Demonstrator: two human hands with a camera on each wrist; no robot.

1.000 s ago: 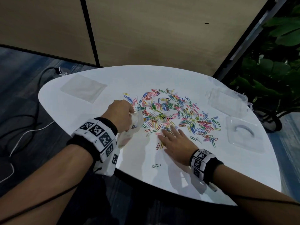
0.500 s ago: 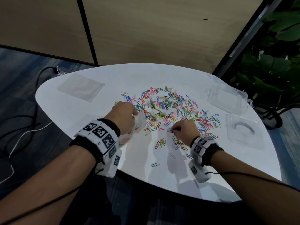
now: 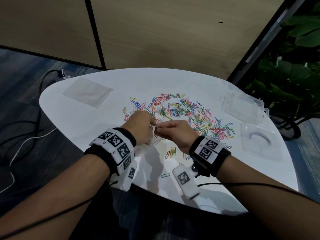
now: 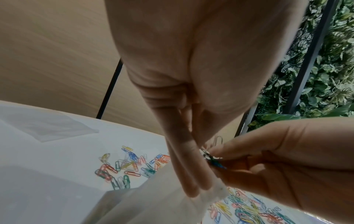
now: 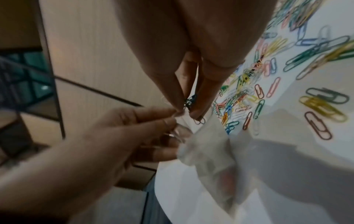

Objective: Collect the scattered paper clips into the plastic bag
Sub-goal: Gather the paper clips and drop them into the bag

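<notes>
Clips pinched in the right hand (image 3: pixel 174 134) sit right at the mouth of the plastic bag (image 5: pixel 206 145), which the left hand (image 3: pixel 140 127) holds up by its top edge, fingers curled round the film. The right thumb and forefinger are closed on a small dark bunch of paper clips (image 5: pixel 189 100), touching the bag's rim; whether any have gone in yet cannot be told. Risk lies at that opening: the film looks limp and crumpled, so the mouth could fold shut and the bunch would spill back, or tangled clips could snag on the edge and drag the bag out of the left fingers. Most of the coloured clips (image 3: pixel 181 110) remain spread over the white round table (image 3: pixel 121 80), with a few strays near the front edge, so the job looks barely begun. A second flat bag (image 3: pixel 86 92) lies far left, clear plastic box parts (image 3: pixel 242 106) far right. Behind stand wood panels and green plants (image 3: pixel 294 75).
</notes>
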